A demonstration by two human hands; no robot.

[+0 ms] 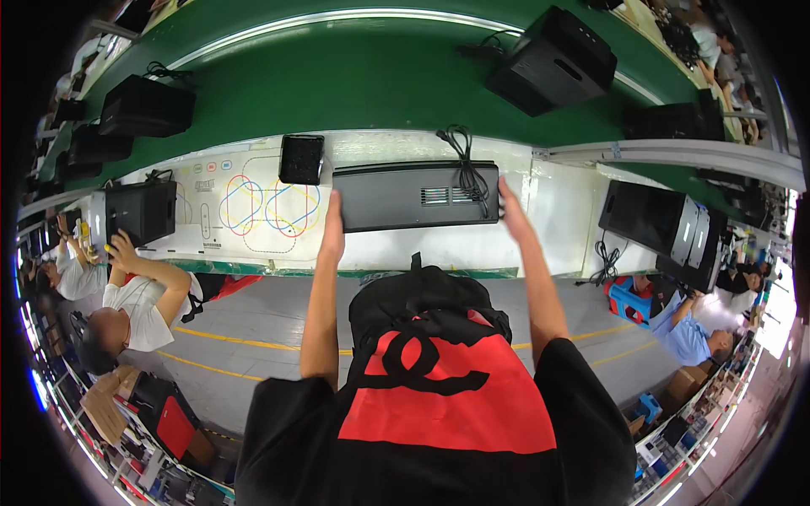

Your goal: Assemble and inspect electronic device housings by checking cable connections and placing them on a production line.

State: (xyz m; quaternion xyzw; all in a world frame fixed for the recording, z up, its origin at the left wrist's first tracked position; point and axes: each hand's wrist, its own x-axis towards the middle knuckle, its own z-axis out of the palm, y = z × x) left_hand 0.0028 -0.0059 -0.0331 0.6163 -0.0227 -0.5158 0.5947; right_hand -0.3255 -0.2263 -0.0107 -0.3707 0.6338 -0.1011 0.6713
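On the white table [558,232], a black computer case [380,198] sits clasped between the left hand [334,226] and right hand [512,211].

From where I stand, the case lies broadside, its long side roughly following the table's near edge; I can't tell whether it is resting or slightly raised. The hands are well apart, each pressed against an opposite end, so the step seems to be positioning or steadying it. Any shift from here would call for even pressure from both sides. Just beyond its left end, towards the table's far edge, is a small black tray [302,160]; a bundled black cable [472,180] drapes over the case's right part and would need watching, lest it slip.
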